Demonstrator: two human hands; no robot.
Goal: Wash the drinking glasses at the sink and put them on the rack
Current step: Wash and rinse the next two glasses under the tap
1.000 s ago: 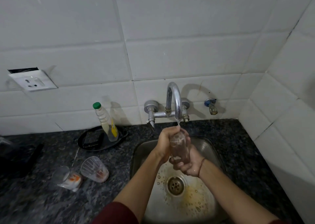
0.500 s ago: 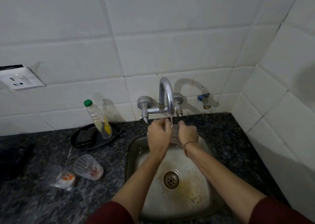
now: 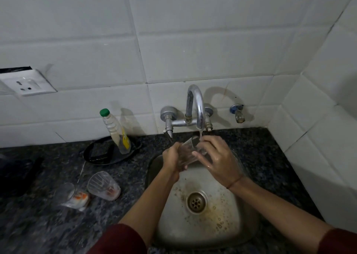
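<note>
Both hands grip glass (image 3: 190,151) under tap (image 3: 200,116); left hand (image 3: 173,160) at base, right hand (image 3: 216,158) at rim.

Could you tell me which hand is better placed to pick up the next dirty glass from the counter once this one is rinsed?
Left, probably. The two lying glasses rest on the counter left of the sink, on the left hand's side; the right hand would have to cross over the basin.

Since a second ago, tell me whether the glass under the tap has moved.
Yes. The glass now lies tilted, mouth up toward the tap spout; before, it stood nearly upright below it.
</note>
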